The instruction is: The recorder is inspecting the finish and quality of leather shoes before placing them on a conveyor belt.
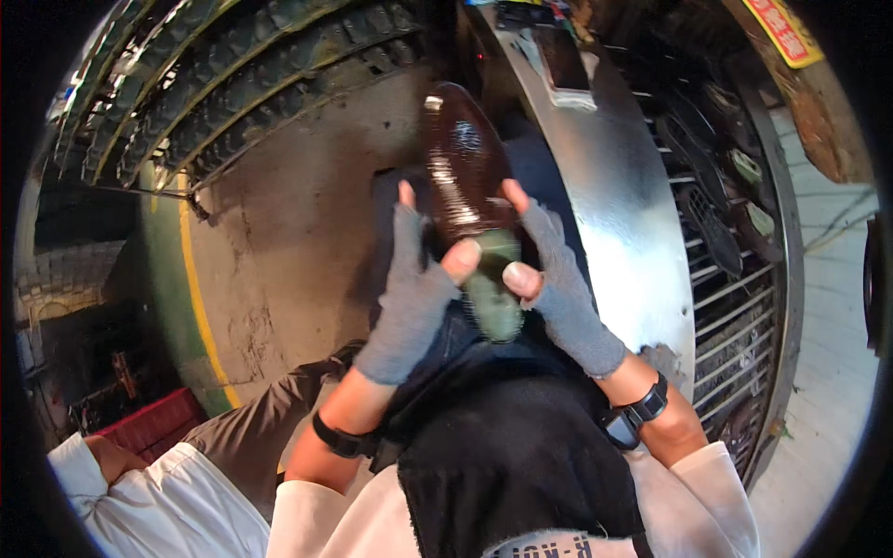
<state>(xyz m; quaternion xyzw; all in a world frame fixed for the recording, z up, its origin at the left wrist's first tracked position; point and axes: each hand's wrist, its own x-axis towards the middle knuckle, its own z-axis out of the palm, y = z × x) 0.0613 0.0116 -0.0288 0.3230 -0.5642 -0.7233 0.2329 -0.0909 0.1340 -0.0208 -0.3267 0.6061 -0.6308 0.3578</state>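
A glossy dark brown leather shoe (460,153) with a green shoe last (498,302) in its opening is held over my lap, toe pointing away from me. My left hand (414,279), in a grey fingerless glove, grips its left side, thumb at the opening's edge. On the other side my right hand (558,270), gloved the same way, closes on it with its thumb beside the green last. The fingers under the shoe are hidden, and the last is slightly blurred. A black apron (516,446) lies over my front.
At my right runs a metal-topped bench (614,186) with a dark flat item on white sheets (565,70). Beyond it, a barred rack (735,316) holds several shoes and soles. Tiered racks (242,84) stand far left. Another person's white-sleeved arm (177,502) is close at lower left.
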